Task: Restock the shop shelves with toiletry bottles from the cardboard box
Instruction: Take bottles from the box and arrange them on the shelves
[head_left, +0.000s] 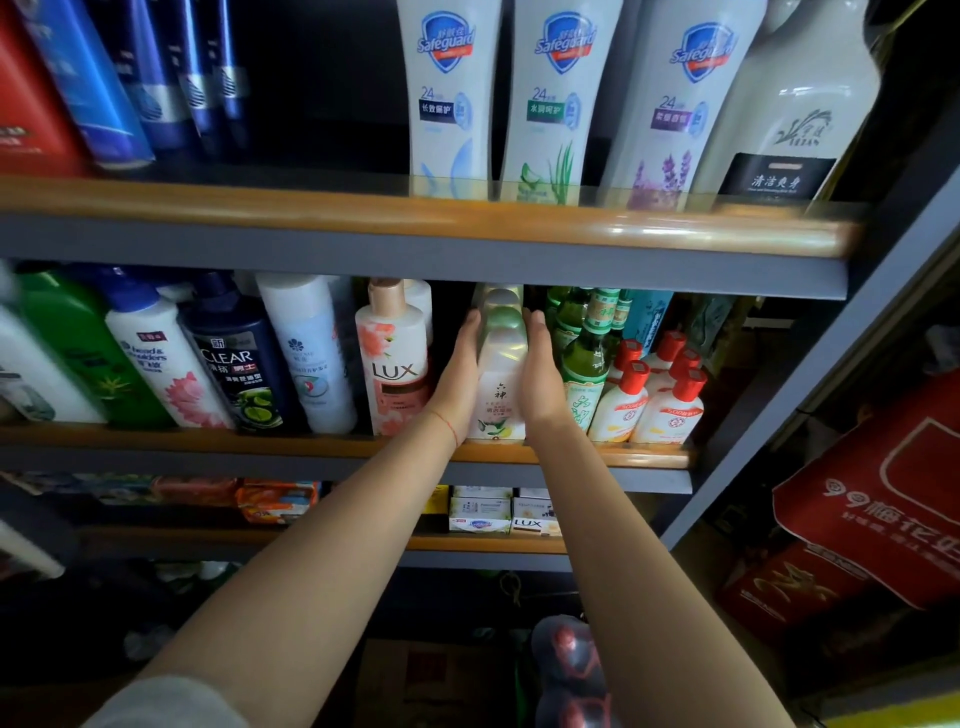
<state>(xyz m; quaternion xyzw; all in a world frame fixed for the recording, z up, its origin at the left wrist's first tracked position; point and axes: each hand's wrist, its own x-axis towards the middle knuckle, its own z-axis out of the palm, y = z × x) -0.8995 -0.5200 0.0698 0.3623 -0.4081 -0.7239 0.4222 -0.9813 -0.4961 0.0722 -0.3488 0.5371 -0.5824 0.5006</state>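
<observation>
A row of pale cream plastic bottles (500, 384) is pressed between flat left hand (458, 371) and right hand (540, 371), fingers straight.

Person: 2 bare forearms in view. Left hand (460, 384) has a thin red string bracelet (448, 423) at the wrist. A pale grey sleeve (156, 701) edge shows near the left elbow. Right hand (543, 382) wears nothing visible.

In the upper middle of the frame, three white bottles (451, 98) carry "Safeguard" and "24". On the middle shelf, a pink bottle (393, 364) reads "LUX", a dark bottle (236, 358) reads "CLEAR", and a white bottle (156, 358) "head & shoulders". A small box (530, 525) lower down reads "LUX". At the right, a red bag (883, 499) shows "99".
</observation>
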